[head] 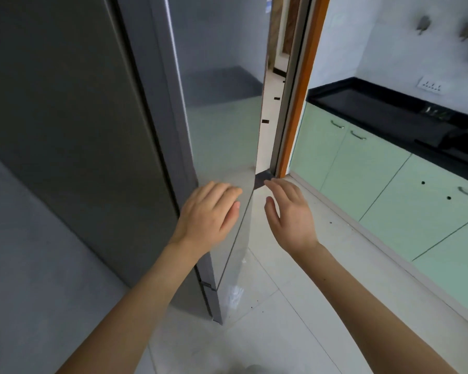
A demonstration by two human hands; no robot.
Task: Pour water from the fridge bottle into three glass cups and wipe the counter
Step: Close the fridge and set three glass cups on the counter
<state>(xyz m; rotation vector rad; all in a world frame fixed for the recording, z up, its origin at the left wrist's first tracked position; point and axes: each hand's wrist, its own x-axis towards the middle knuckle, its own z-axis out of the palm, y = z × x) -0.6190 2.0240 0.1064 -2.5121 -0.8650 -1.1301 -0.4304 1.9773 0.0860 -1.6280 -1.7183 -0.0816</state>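
A tall grey fridge (pixel 73 109) fills the left half of the view, and its glossy front door (pixel 222 85) looks shut. My left hand (pixel 208 209) lies flat on the lower part of that door, fingers spread toward its right edge. My right hand (pixel 288 211) hovers open just right of the door's edge, palm turned toward it and holding nothing. The black counter (pixel 368 106) runs along the right wall. No bottle or glass cups are in view.
Pale green cabinets (pixel 384 171) with metal handles sit under the counter. An orange door frame (pixel 300 90) stands right behind the fridge. A wall socket (pixel 431 85) and two wall hooks (pixel 423 24) are above the counter. White floor tiles (pixel 276 306) lie below my arms.
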